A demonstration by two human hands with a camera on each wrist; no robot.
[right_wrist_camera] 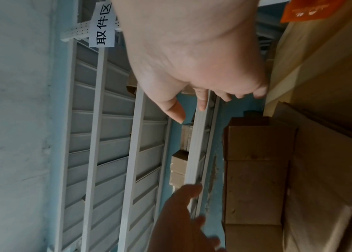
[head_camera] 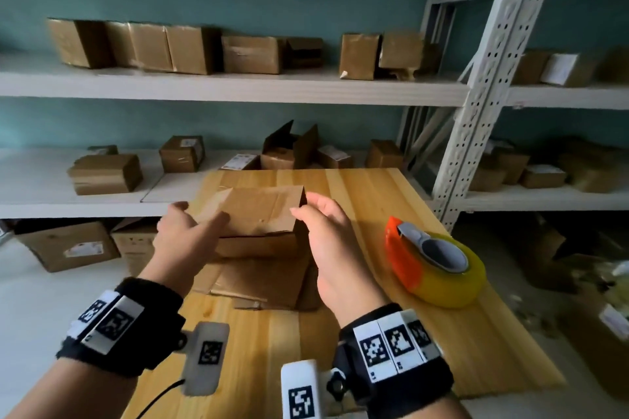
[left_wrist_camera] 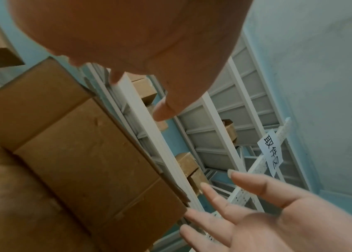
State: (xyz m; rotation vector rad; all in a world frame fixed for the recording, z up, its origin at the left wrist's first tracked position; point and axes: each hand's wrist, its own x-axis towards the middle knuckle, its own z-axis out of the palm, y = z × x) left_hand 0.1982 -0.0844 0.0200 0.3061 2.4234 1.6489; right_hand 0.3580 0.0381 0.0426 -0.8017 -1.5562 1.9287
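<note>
A brown cardboard box [head_camera: 262,214] with its top flaps folded down stands on flattened cardboard [head_camera: 262,282] on a wooden table [head_camera: 391,201]. My left hand [head_camera: 190,231] reaches over the box's left top edge with fingers extended and holds nothing. My right hand [head_camera: 323,224] hovers at the box's right side, fingers relaxed and empty. In the left wrist view, a gap shows between my left hand [left_wrist_camera: 138,42] and the box [left_wrist_camera: 73,136], and the right hand [left_wrist_camera: 257,213] has spread fingers. The right wrist view shows the right hand [right_wrist_camera: 192,59] beside the box [right_wrist_camera: 257,170].
An orange tape dispenser with a yellowish roll [head_camera: 432,262] sits on the table right of the box. White metal shelves [head_camera: 238,88] behind the table hold several cardboard parcels. More boxes [head_camera: 68,245] lie on the floor at left and right.
</note>
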